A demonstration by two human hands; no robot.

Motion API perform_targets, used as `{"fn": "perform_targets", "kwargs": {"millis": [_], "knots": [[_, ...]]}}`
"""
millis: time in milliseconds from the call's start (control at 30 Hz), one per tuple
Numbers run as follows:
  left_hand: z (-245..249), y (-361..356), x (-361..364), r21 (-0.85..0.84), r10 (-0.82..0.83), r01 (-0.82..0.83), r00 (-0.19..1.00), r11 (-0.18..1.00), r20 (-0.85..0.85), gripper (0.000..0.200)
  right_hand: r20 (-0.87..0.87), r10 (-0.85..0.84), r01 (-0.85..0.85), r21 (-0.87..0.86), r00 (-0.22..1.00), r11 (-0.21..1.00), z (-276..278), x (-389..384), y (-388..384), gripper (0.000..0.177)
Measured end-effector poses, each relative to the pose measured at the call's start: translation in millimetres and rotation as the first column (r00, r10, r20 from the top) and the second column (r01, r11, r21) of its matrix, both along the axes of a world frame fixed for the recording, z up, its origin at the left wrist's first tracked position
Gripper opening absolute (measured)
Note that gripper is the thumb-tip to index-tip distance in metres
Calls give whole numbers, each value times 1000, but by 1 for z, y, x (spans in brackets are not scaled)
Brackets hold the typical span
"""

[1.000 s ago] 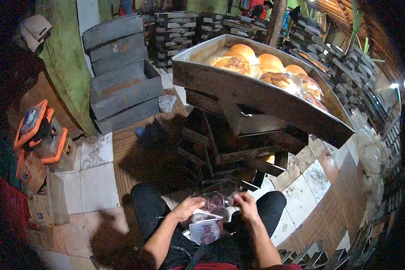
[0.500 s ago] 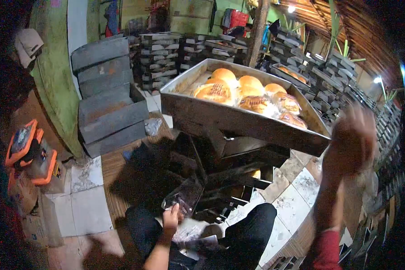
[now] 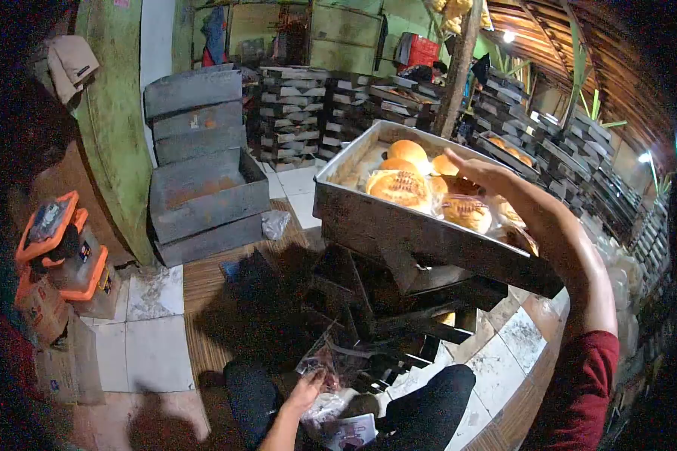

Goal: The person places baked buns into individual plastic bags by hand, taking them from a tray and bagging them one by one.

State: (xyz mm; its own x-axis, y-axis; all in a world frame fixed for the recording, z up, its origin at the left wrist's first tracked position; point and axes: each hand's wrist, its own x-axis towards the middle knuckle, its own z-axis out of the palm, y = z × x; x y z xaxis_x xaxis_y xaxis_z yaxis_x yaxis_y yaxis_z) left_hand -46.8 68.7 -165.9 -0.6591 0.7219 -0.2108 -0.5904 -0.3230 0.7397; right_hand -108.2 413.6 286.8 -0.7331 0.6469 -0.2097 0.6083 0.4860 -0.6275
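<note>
My left hand (image 3: 306,391) is low in front of my lap, its fingers closed on a clear plastic bag (image 3: 325,362) with dark print. My right hand (image 3: 480,173) reaches over the metal tray (image 3: 436,226), fingers stretched out above the buns and partly hidden at their tips. Beneath and beside it lie an unwrapped golden bun (image 3: 407,152) and wrapped buns (image 3: 399,189) in printed clear plastic. More plastic packaging (image 3: 351,431) rests on my lap.
Grey trays (image 3: 207,180) are stacked at the left, near a crumpled plastic bag (image 3: 275,224) on the floor. Orange-rimmed containers (image 3: 71,259) stand at far left. Tall tray stacks (image 3: 289,113) and a wooden post (image 3: 459,71) are behind.
My right hand has moved left from beyond the tray's right corner to over the buns. The view has shifted, so the tray appears lower and further right. My left hand still holds the bag.
</note>
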Motion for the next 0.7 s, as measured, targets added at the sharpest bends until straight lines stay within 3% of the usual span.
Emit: {"fn": "perform_targets", "kwargs": {"millis": [33, 100, 133, 233, 267, 300, 367, 433, 467, 500, 533, 600, 633, 700], "knots": [[9, 1, 2, 3, 2, -2, 1000, 1000, 5, 29, 5, 2, -2, 3, 1000, 1000, -2, -5, 9, 58], [19, 1, 2, 114, -88, 90, 996, 989, -20, 31, -104, 209, -226, -199, 972, 954, -4, -13, 19, 52], [21, 3, 1, 114, -86, 87, 996, 990, -17, 31, -219, 197, -225, -112, 956, 968, -1, -10, 13, 46], [27, 7, -2, 236, -172, 146, 981, 961, 93, 31, -154, 268, -266, 33, 951, 963, 5, -1, -16, 39], [30, 7, -3, 187, -150, 143, 989, 972, 19, 32, -214, 388, -396, 6, 897, 918, 4, -3, -10, 36], [31, 6, -2, 137, -131, 137, 990, 981, -55, 34, -215, 389, -398, 2, 896, 917, 2, -8, -1, 36], [23, 5, -4, 144, -123, 133, 990, 981, -75, 35, -317, 462, -374, 301, 829, 877, 5, -17, 18, 36], [23, 2, -5, 154, -115, 129, 989, 980, -96, 37, -380, 546, -446, 324, 746, 835, 29, -7, 18, 35], [28, -1, -7, 165, -127, 140, 988, 976, -85, 38, -484, 501, -375, 337, 717, 864, 36, -3, 32, 30], [29, -4, -2, 175, -141, 150, 988, 973, -62, 39, -455, 476, -402, 254, 753, 879, 56, 20, 15, 31], [21, -5, -2, 241, -114, 144, 984, 960, -135, 38, -602, 381, -501, -37, 702, 865, 65, 34, 20, 24], [35, -12, -1, 234, -106, 129, 988, 964, -109, 37, -821, 339, -564, 26, 459, 826, 85, 74, 35, 21], [38, -13, 2, 235, -91, 110, 992, 966, -91, 36, -840, 274, -520, -10, 468, 854, 85, 88, 30, 33], [37, -11, 2, 292, -156, 155, 987, 944, -20, 36, -693, 129, -360, -199, 709, 911, 80, 99, 8, 49]]}}
